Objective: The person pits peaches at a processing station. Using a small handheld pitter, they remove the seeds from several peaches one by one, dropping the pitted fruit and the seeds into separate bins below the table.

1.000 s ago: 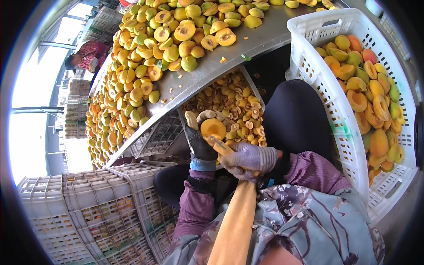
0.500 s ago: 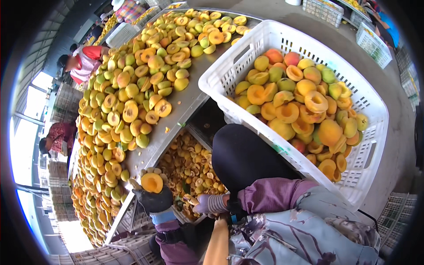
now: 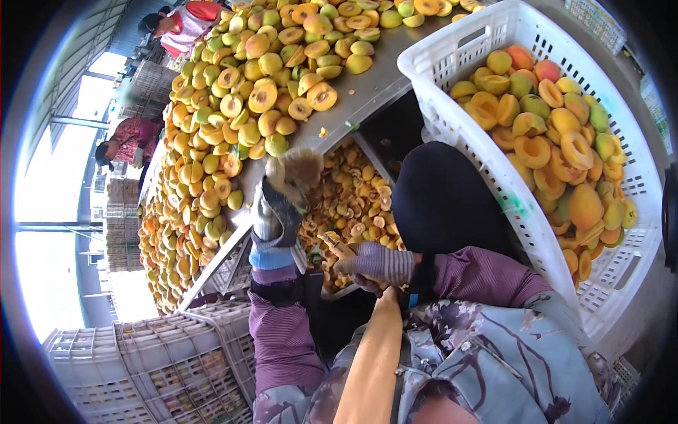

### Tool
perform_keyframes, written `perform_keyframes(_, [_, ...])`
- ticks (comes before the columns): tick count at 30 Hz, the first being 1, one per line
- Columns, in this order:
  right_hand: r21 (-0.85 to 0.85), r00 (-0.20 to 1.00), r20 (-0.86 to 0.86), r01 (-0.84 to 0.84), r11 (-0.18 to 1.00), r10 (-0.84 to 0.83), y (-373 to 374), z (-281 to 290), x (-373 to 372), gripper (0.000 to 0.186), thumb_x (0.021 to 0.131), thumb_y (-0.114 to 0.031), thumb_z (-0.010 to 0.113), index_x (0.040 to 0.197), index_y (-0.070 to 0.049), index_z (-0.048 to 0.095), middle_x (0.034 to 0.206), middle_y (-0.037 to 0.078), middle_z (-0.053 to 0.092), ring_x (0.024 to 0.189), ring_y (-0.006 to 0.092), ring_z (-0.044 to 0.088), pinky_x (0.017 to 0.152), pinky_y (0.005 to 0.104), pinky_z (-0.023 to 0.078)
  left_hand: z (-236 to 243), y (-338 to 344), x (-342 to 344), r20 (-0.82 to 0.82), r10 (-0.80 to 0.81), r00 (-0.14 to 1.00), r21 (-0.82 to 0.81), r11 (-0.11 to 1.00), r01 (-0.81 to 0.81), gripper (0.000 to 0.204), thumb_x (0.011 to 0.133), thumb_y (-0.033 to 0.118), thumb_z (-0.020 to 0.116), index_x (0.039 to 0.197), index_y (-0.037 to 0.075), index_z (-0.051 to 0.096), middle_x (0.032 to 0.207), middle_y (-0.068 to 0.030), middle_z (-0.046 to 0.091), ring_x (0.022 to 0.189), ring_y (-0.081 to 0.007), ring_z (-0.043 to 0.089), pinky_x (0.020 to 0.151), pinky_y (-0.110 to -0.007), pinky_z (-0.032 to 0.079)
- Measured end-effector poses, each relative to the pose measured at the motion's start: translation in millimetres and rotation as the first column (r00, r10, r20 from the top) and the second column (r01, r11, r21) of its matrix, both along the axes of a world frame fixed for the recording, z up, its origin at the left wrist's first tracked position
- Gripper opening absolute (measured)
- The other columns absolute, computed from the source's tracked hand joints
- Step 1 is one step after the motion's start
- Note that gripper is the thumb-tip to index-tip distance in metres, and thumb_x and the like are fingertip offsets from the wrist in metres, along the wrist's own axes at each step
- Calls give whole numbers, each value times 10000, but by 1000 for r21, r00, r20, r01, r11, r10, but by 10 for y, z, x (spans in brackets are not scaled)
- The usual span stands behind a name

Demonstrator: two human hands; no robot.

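My left hand (image 3: 281, 212), in a dark and grey glove with a light blue cuff, is at the metal table's edge beside the heap of halved apricots (image 3: 261, 95). Its fingers are smeared by motion, so whether they hold anything cannot be made out. Lower and to the right, my right hand (image 3: 378, 263), in a striped purple-grey glove, is closed around a small tan tool (image 3: 337, 245) whose tip points up-left. Beneath both hands lies a bin of small apricot pieces (image 3: 353, 191). A light wooden plank (image 3: 371, 353) runs up to my right hand.
A white plastic crate (image 3: 452, 131) of pitted apricot halves (image 3: 558, 141) stands at my right, beside my knee (image 3: 452, 198). Grey crates (image 3: 155, 360) are stacked at the lower left. Two people (image 3: 131, 141) (image 3: 185, 27) work across the table (image 3: 360, 106).
The view has shifted, so the scene sits further right and higher. My left hand showed an apricot half cut side up before; now its fingers are blurred. The tool shows more clearly in my right hand.
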State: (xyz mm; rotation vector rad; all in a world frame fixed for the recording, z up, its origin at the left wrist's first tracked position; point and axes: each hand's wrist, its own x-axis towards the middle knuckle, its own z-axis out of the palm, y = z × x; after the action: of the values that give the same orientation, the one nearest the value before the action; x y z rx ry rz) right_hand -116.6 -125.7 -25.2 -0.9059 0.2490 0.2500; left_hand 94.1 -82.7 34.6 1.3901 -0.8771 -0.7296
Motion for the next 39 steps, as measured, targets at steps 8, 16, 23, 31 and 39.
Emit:
perform_keyframes(8, [484, 977, 194, -174, 858, 89, -70, 11, -81, 371, 937, -385, 521, 788, -46, 546, 534, 48, 492, 355, 137, 456, 308, 242, 363, -289, 536, -797, -631, 83, 772, 100, 995, -25, 650, 865, 666, 443, 1001, 58, 627, 828, -94, 624, 732, -267, 626, 653, -365, 540])
perform_keyframes(16, [479, 998, -51, 3, 878, 24, 34, -110, -19, 326, 887, -363, 617, 847, -40, 591, 614, 44, 586, 374, 129, 506, 310, 241, 390, -223, 649, -906, -494, -22, 869, -89, 996, -25, 533, 845, 506, 633, 1082, 34, 568, 928, -91, 597, 835, -206, 606, 722, -324, 537])
perform_keyframes(23, [-256, 997, -16, 70, 964, -77, 142, 51, 60, 338, 873, -323, 594, 802, 6, 567, 498, 78, 514, 347, 185, 493, 320, 314, 401, -221, 930, -745, -437, 183, 881, 103, 983, -153, 227, 884, 65, 616, 1102, 7, 588, 1017, -83, 643, 874, -144, 637, 783, -265, 539])
perform_keyframes(31, [195, 991, -97, -71, 978, 92, 98, 107, 92, 284, 867, -319, 619, 793, -48, 585, 534, 43, 519, 338, 108, 431, 298, 240, 340, -300, 1156, -680, -449, 293, 844, 113, 956, -272, 310, 881, 86, 610, 1179, 18, 556, 963, -60, 631, 792, -127, 624, 672, -227, 527])
perform_keyframes(39, [249, 999, 2, 51, 967, -53, 106, 124, 140, 316, 897, -321, 581, 853, -10, 561, 540, 61, 508, 341, 169, 441, 296, 274, 363, -397, 1022, -696, -478, 214, 852, 1, 970, -243, 412, 930, 253, 585, 1278, 52, 497, 1167, -59, 566, 968, -169, 589, 799, -300, 521])
